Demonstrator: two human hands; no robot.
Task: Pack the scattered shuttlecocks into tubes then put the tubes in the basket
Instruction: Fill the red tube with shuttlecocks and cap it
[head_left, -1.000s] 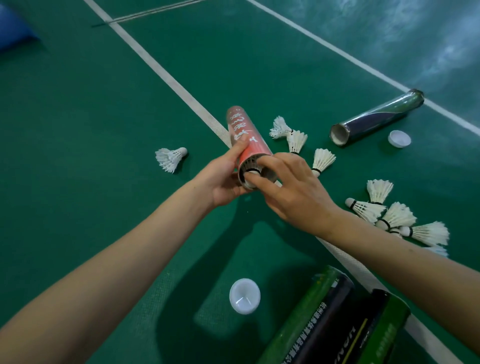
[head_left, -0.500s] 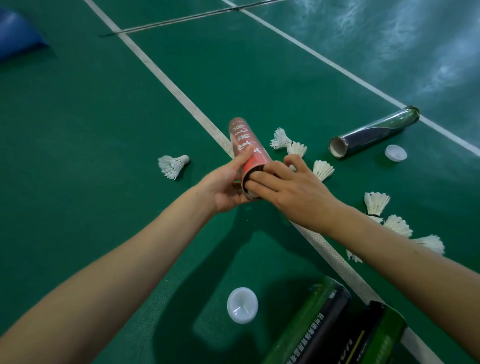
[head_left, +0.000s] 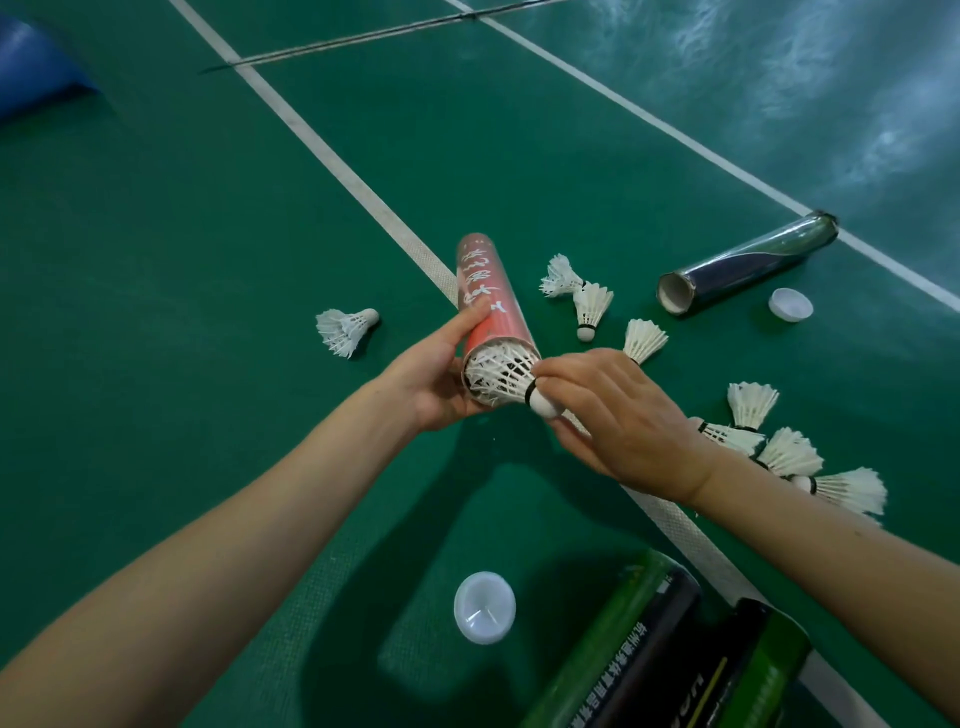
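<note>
Packing step, centre of the frame: the left hand (head_left: 436, 382) wraps round the red cardboard tube (head_left: 491, 301) near its open mouth, thumb laid along the top, with the tube held off the green court floor (head_left: 156, 260). The right hand (head_left: 623, 415) pinches the rounded cork of a white feathered shuttlecock (head_left: 506, 376) between thumb and fingertips. Its feathers sit in the tube mouth and the cork pokes out toward the camera, so this one is at the rim, not yet seated. The next move, I'd judge, calls for lining it up with the tube's axis and a gentle touch, or the feathers may crush against the rim.

Plenty remains: a single loose shuttlecock (head_left: 345, 330) at left, a pair of shuttlecocks (head_left: 574, 288) right of the tube, and a cluster of shuttlecocks (head_left: 784, 449) at the right edge. A silver-blue open tube (head_left: 748, 265) lies upper right beside a white plastic cap (head_left: 790, 304); a second white cap (head_left: 484, 607) sits lower centre. I can identify no basket.

As for writing, the red tube has white brush-style characters I can't read. The green-and-black tubes (head_left: 649, 654) at the bottom right carry white Chinese print and some Latin letters, cut off by the frame and illegible.
</note>
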